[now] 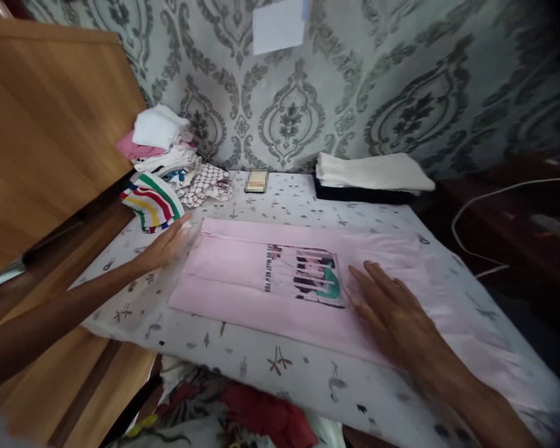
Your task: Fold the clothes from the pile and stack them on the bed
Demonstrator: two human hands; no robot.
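Note:
A pink shirt [233, 267] with a printed picture and lettering lies folded lengthwise across the patterned cloth [205, 348] on the table. My right hand [392, 305] rests flat on its right part, fingers stretched out beside the print. Towards that side the fabric runs on in loose wrinkles, partly covered by my forearm. Just off the shirt's left edge is my left hand [165, 246], slightly blurred, with fingers extended and nothing visibly held. Close beyond its fingertips sits a striped cloth [154, 202] in green, red, yellow and white.
A heap of crumpled clothes [163, 140] is at the back left, against a wooden cabinet [56, 118]. Folded white cloth [373, 171] lies on a black folded item [364, 195] at the back right. A small blurred rectangular object [256, 180] lies near the wall. A white cable [457, 218] hangs at right.

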